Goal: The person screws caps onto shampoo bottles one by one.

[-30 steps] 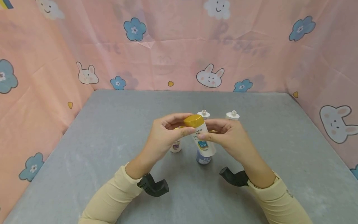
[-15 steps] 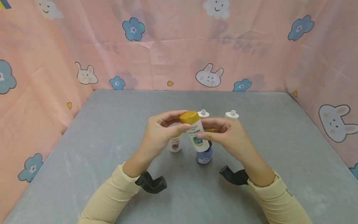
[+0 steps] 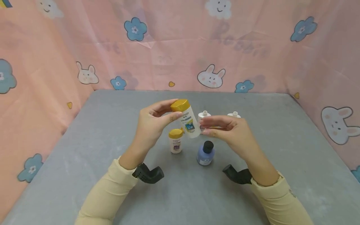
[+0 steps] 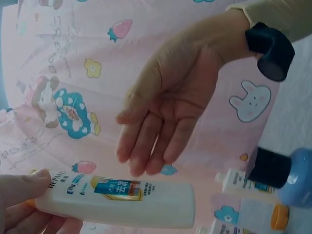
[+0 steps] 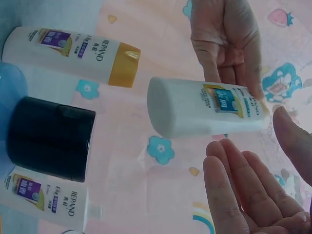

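My left hand [image 3: 153,123] grips a white shampoo bottle [image 3: 191,125] by its gold cap, thumb on the front and fingers behind. The bottle tilts above the table, its base toward my right hand [image 3: 234,131]. In the left wrist view its label [image 4: 117,189] faces the camera. My right hand holds nothing; in the right wrist view its fingers [image 5: 243,185] are extended below the bottle, with a gap between. Under the held bottle stand a smaller-looking white bottle with a gold cap [image 3: 175,142] and a blue bottle with a black cap [image 3: 205,155].
Behind my right hand stand two white bottles with bare necks, one nearer the middle [image 3: 204,115] and one to the right [image 3: 234,114]. A loose gold cap [image 4: 280,217] lies near them in the left wrist view. Pink printed cloth [image 3: 168,53] walls the grey table [image 3: 118,106].
My left hand has carried the shampoo bottle up and to the left. The right hand has let go of the bottle's side and stays roughly in place. The blue bottle is now uncovered.
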Demonstrator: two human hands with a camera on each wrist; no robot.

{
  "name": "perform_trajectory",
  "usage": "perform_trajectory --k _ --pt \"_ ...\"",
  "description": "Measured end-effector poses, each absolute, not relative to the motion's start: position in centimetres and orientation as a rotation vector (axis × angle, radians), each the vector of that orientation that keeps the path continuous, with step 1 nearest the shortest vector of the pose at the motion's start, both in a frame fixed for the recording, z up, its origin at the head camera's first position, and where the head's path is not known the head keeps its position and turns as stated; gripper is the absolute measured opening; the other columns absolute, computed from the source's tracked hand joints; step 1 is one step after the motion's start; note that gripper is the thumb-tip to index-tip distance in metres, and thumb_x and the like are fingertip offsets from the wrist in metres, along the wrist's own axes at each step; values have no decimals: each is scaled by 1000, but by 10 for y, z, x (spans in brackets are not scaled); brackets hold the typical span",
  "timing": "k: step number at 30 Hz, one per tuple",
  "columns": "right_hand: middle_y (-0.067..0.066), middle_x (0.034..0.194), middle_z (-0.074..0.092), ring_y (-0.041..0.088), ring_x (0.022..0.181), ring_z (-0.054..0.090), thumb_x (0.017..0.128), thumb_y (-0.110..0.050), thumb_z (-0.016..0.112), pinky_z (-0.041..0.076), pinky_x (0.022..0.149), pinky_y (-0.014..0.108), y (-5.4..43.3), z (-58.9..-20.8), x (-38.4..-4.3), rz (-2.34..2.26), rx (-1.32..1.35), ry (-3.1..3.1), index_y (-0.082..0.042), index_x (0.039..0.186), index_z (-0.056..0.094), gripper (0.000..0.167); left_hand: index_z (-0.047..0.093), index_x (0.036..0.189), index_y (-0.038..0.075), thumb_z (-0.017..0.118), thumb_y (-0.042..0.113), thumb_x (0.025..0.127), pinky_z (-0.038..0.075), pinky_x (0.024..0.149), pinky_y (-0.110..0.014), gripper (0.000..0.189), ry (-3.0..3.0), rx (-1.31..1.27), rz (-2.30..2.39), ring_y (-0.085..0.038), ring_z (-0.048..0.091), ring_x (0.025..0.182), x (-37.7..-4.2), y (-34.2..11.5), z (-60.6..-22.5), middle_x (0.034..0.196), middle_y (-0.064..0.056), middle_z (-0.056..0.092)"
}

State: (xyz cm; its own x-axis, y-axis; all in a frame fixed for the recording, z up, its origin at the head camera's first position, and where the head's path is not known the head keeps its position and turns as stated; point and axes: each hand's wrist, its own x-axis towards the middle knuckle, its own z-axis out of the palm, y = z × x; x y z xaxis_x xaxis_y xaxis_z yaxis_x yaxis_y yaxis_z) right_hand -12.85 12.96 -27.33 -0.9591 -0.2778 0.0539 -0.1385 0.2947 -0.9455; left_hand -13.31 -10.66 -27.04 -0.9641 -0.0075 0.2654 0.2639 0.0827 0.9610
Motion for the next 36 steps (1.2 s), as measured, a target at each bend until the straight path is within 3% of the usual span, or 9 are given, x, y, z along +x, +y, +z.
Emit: perform_trajectory --k 16,24,31,36 --pt "-17 107 74 0 105 68 83 -33 81 57 84 18 141 -276 -141 -1769 -304 2495 -11 119 71 43 72 121 11 81 20 84 57 85 -23 39 -2145 -164 -1747 -11 67 104 -168 -133 -281 113 -11 74" --pt "-12 114 74 1 109 66 85 -35 79 54 88 15 145 -278 -145 -1739 -296 2529 -12 122 70 44 71 122 12 80 23 85 57 89 -25 39 -2235 -131 -1689 -13 66 106 -179 -145 -292 116 -9 73" --pt "-4 124 71 2 112 64 86 -39 78 52 90 15 147 -281 -151 -1678 -256 2558 -16 125 68 46 71 123 13 80 23 85 55 81 -19 40 -2294 -20 -1670 -15 67 104 -186 -160 -305 116 -9 73" --pt "-1 126 70 3 114 63 88 -34 77 51 93 16 147 -284 -155 -1674 -234 2555 -15 126 68 43 70 125 13 79 26 86 55 85 -24 41 -2347 55 -1653 -18 67 107 -190 -166 -317 118 -9 72"
